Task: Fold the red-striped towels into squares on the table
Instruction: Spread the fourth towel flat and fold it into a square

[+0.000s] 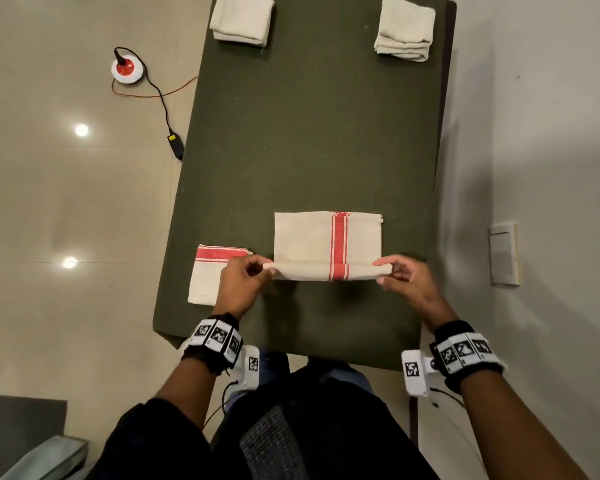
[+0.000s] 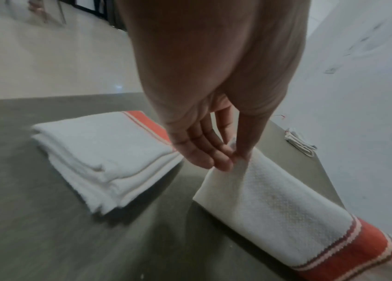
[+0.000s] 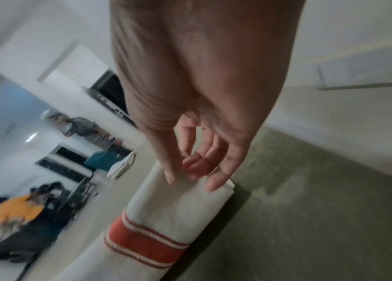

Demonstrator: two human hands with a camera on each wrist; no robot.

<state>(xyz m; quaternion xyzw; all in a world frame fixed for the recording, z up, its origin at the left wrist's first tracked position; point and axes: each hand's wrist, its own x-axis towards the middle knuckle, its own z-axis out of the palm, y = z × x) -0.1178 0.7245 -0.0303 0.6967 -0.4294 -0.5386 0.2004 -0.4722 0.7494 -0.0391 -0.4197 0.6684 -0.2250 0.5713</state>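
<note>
A cream towel with a red stripe (image 1: 326,239) lies folded on the green table (image 1: 309,133) near its front edge. Its near edge (image 1: 326,271) is raised off the table and curled toward the far side. My left hand (image 1: 246,277) pinches the near left corner (image 2: 235,161) between thumb and fingers. My right hand (image 1: 400,275) pinches the near right corner (image 3: 214,188). A second red-striped towel (image 1: 210,271), folded into a square, lies to the left, partly behind my left hand; the left wrist view shows this folded towel (image 2: 103,152) as a layered stack.
Two plain cream folded towels sit at the far corners, the left towel (image 1: 241,19) and the right towel (image 1: 404,29). A round socket (image 1: 127,69) with a cable and adapter (image 1: 175,145) lies on the floor to the left. A wall is close on the right.
</note>
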